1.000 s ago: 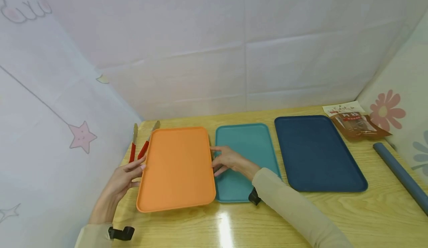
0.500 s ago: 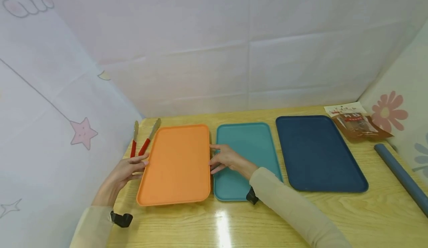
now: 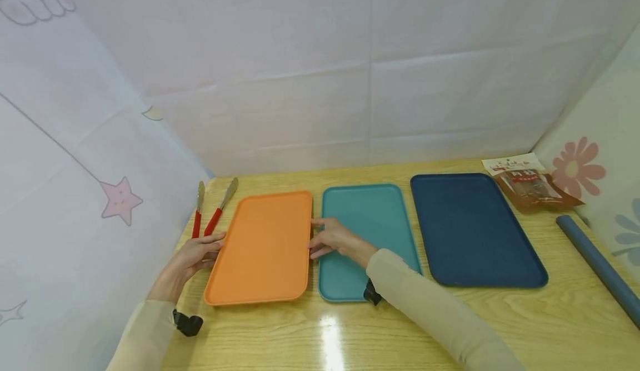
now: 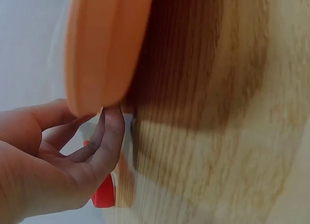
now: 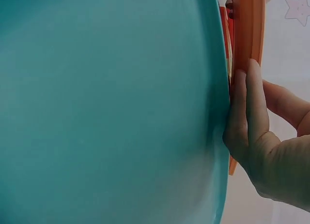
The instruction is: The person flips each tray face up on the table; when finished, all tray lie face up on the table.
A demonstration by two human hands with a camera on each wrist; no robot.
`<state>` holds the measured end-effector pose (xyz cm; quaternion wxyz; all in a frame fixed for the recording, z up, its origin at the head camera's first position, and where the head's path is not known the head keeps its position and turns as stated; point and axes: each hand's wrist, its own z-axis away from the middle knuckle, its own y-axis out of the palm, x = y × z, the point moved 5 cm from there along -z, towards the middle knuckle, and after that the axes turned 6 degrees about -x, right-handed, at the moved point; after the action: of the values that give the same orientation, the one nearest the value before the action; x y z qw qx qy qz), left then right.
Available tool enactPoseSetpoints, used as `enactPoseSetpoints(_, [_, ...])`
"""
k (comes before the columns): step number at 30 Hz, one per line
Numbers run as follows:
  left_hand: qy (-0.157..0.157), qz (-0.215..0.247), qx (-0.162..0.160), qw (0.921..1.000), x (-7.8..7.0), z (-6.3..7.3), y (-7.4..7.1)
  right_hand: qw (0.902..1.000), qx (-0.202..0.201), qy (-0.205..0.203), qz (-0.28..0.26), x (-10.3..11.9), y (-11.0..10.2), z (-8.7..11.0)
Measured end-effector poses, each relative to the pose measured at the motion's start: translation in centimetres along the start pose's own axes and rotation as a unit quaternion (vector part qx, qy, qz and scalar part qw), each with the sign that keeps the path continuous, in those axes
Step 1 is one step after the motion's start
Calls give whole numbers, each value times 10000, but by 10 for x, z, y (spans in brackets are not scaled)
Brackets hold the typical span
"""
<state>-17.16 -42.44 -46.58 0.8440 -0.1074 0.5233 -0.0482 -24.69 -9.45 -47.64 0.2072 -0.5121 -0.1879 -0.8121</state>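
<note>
My two hands hold an orange tray (image 3: 265, 249) by its long sides, at the left of the table. My left hand (image 3: 192, 257) grips the left rim, thumb on one side and fingers on the other. On the opposite rim is my right hand (image 3: 340, 240), its fingers against the tray's side and its wrist over a teal tray (image 3: 372, 207). A dark shadow lies on the wood beside the orange tray (image 4: 104, 50) in the left wrist view. Red-handled tongs (image 3: 214, 221) lie just beyond the left hand, their lower end hidden by it.
A navy tray (image 3: 475, 226) lies flat to the right of the teal one. Behind it on the right is a brown food packet (image 3: 535, 187). A blue-grey rod (image 3: 597, 265) lies along the right edge. Cloth-covered walls (image 3: 300, 99) border the table (image 3: 390, 343).
Both hands have shifted the orange tray slightly to the left and down toward the table. A narrow gap now shows between it and the teal tray, which has not moved.
</note>
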Motion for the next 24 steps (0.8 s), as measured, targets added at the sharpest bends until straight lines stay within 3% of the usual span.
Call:
enactPoseSetpoints(6, [8,-366,-380,9986,-1,-5,-1,9999,-30,-68,139,1,7,-7])
enactPoseSetpoints(13, [80,-1021,-925,9904,-6,-4,2,9980,-70,-125,609,4,12,-13])
enactPoseSetpoints(18, [149,-1320,-1085,9852,-9,-3,7,9945,-204,-275,989,8,16,-13])
enactPoseSetpoints(24, [534,-1779,-1211,9751,-11,-5,13,9860,-499,-392,1544,8,19,-12])
